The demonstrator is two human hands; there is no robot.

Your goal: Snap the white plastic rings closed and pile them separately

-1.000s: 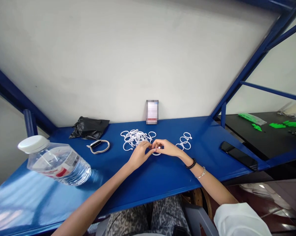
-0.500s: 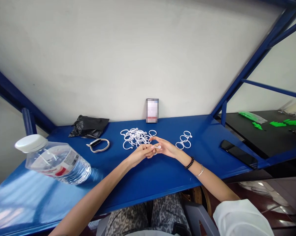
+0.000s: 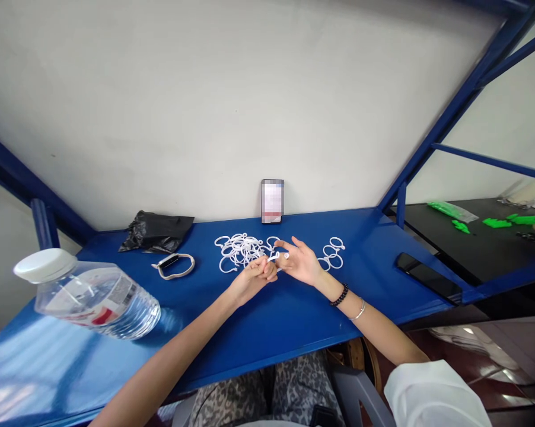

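Observation:
My left hand (image 3: pixel 253 282) is closed, pinching a thin white plastic ring (image 3: pixel 273 257) in front of my chest. My right hand (image 3: pixel 301 264) meets it from the other side, its lower fingers curled on the same ring while the upper fingers stretch away. Two small white ends of the ring show apart between the hands; the rest is hidden by fingers. Just beyond lies a tangled pile of white rings (image 3: pixel 241 249), each with a small eyelet. To the right, several more white rings (image 3: pixel 336 249) lie in a loose group.
A water bottle (image 3: pixel 102 299) stands at left, near a beige-strapped watch (image 3: pixel 175 267) and a black plastic bag (image 3: pixel 158 230). A phone (image 3: pixel 273 201) leans against the wall; another dark phone (image 3: pixel 428 277) lies at right. Green pieces (image 3: pixel 496 223) rest on a neighbouring black table.
The fingers of my right hand have spread and lifted slightly. The ring's two ends now show separately between my hands. The view has shifted a little.

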